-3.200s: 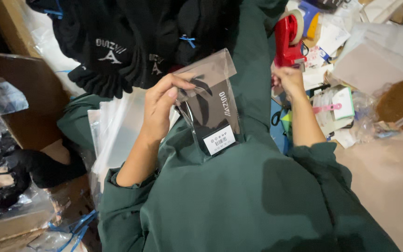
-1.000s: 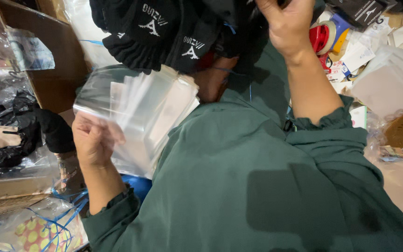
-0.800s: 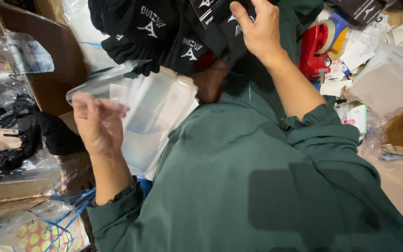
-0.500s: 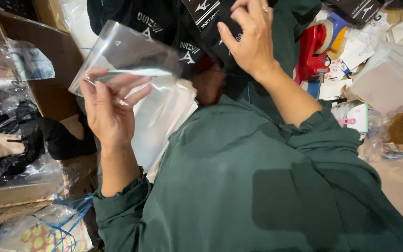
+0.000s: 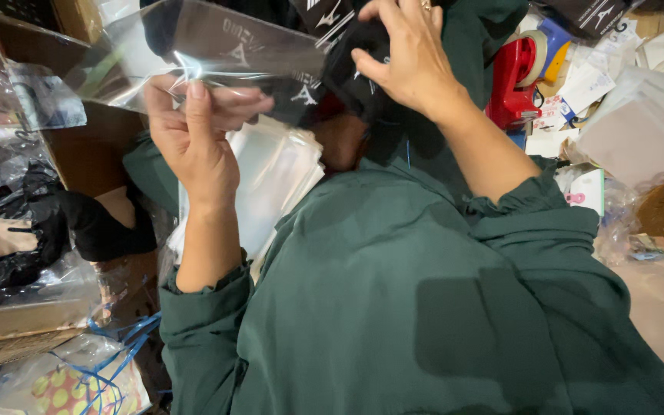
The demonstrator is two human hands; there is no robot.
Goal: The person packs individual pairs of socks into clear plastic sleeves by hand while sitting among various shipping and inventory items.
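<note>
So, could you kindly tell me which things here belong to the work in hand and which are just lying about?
In hand:
left hand holding clear plastic bag
right hand gripping black garment
stack of clear bags

Lying about:
red tape dispenser
cardboard box
black gloves

This is a packing workroom. A stack of clear bags [image 5: 270, 192] lies below the hands. A red tape dispenser [image 5: 512, 81] stands right of them, cardboard boxes [image 5: 78, 154] left.
</note>
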